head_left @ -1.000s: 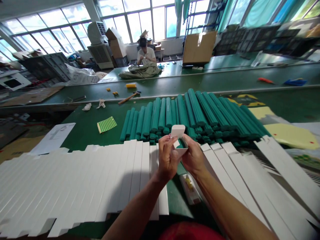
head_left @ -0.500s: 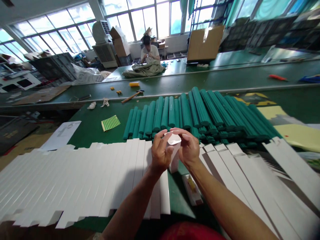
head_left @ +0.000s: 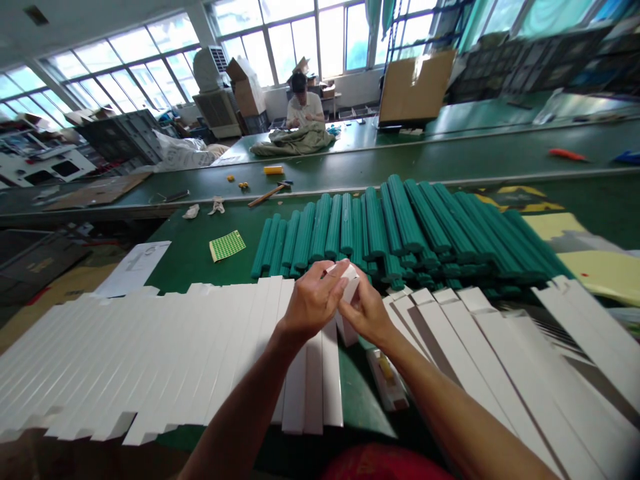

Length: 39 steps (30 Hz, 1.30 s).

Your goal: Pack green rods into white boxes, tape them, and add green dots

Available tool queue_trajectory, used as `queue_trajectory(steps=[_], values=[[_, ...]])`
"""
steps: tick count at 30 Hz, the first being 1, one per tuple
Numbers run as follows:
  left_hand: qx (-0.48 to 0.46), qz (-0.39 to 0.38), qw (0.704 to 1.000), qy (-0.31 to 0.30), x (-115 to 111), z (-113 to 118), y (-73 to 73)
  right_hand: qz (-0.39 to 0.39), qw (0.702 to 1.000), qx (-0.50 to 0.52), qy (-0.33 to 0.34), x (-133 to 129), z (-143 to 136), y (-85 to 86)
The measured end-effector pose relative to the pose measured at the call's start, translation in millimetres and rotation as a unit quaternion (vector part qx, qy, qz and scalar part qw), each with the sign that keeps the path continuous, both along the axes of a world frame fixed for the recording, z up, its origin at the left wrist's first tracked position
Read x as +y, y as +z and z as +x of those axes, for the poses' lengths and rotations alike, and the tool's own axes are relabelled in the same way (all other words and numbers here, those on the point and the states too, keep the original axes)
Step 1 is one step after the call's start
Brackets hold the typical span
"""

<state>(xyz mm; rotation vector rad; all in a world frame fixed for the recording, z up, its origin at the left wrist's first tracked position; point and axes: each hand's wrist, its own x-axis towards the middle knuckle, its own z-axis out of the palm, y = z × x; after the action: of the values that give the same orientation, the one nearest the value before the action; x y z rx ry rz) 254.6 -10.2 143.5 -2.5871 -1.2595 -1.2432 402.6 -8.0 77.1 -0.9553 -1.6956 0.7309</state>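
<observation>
A slim white cardboard box (head_left: 348, 328) stands upright between my hands, its top end at my fingers. My left hand (head_left: 316, 297) is closed on the top end from the left, fingers laid over the flap. From the right, my right hand (head_left: 369, 308) grips the same box just below its top. Flat white box blanks (head_left: 165, 353) lie in a wide overlapping row to the left. More long white boxes (head_left: 470, 340) fan out to the right. Behind my hands lies a pile of ribbed green tubes (head_left: 345, 227).
A small white case with a yellow part (head_left: 387, 380) lies near my right forearm. Farther off are a green-dotted sticker sheet (head_left: 227, 246), a printed paper (head_left: 135, 267), a hammer (head_left: 270, 193) and a yellow roll (head_left: 273, 170). A co-worker (head_left: 304, 107) sits at the far table.
My left hand has moved over the box's top, and the flap that stood open looks pressed down. My right fingers have dropped lower along the box's side. The view has shifted slightly.
</observation>
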Motion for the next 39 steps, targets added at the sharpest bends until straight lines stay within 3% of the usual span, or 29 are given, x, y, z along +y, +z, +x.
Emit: queue_trajectory(steps=[9, 16, 19, 26, 39], values=[[0.036, -0.037, 0.999, -0.001, 0, -3, 12.3, 0.032, 0.998, -0.046, 0.002, -1, 2, 6.4], [0.124, -0.058, 0.991, -0.014, 1, -6, 22.2, 0.049, 0.997, -0.056, 0.009, 2, 3, 0.0], [0.132, -0.037, 0.990, -0.039, 0, -5, 21.0, 0.052, 0.997, -0.051, 0.017, 3, 4, -1.2], [0.184, 0.065, 0.980, -0.030, -3, -3, 6.5, 0.058, 0.997, -0.036, 0.042, 4, 3, 8.4], [0.200, 0.048, 0.978, -0.030, 3, 2, 12.3, 0.056, 0.994, -0.056, 0.069, 10, 10, 12.9]])
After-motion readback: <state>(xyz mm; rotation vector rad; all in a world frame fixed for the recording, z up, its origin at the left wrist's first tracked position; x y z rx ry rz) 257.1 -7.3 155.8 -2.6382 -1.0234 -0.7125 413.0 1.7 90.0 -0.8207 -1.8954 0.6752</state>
